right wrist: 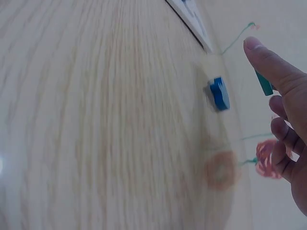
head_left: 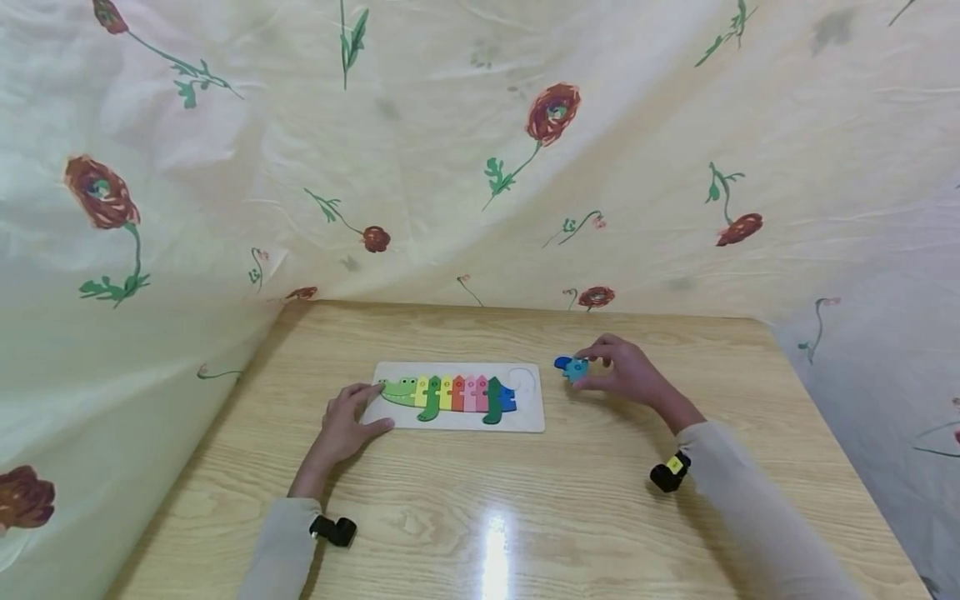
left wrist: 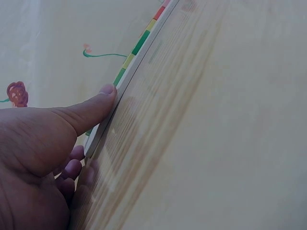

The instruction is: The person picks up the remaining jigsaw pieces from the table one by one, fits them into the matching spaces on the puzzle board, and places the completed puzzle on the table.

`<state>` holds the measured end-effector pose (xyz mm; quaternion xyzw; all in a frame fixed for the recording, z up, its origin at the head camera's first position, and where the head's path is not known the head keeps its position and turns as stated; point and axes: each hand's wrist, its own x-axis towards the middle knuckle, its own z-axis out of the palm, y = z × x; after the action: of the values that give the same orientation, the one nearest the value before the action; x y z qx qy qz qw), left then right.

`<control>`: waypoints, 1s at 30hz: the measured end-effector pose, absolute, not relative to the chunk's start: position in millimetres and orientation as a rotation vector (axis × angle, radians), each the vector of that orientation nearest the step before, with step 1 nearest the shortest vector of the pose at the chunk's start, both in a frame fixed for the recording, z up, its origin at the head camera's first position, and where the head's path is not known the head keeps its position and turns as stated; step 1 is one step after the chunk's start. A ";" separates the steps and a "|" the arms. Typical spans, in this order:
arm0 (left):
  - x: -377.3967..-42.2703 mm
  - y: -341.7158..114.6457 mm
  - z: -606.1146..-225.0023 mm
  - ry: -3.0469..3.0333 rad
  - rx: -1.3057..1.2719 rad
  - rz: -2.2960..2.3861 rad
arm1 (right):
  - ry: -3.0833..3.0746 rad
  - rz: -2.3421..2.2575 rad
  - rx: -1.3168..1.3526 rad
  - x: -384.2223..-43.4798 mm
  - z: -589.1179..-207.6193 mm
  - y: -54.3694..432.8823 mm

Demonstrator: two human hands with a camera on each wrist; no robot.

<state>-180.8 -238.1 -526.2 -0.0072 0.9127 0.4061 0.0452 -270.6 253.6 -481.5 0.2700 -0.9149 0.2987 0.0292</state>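
Note:
A pale puzzle board [head_left: 457,422] lies flat, carrying several colourful pieces that form a crocodile with a green head [head_left: 398,391]. At its left end my left hand [head_left: 349,422] holds the board, thumb against the near edge and fingers over the head end. Right of the board, my right hand [head_left: 626,373] pinches a light blue puzzle piece [head_left: 576,370] between thumb and fingers. A dark blue puzzle piece [right wrist: 219,94] lies on the table just beyond the pinched one. The recess at the board's right end shows a curled tail outline [head_left: 522,381].
Everything lies on a light wood-grain table [head_left: 420,508]. A flower-patterned cloth [head_left: 435,167] hangs behind the table and along both sides. Light glares off the table near the front.

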 end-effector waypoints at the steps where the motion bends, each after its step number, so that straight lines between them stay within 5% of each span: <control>1: -181.0 -238.1 -526.6 2.786 -0.026 1.244 | -2.826 0.924 0.839 -270.0 -480.8 250.9; 30: -181.1 -238.8 -530.1 2.799 -0.025 1.219 | -2.854 0.991 0.950 -267.7 -497.5 191.9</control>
<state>-181.1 -238.8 -530.1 -0.0083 0.9159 0.3988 0.0444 -267.7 191.9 -497.5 0.3001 -0.9010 0.3130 -0.0127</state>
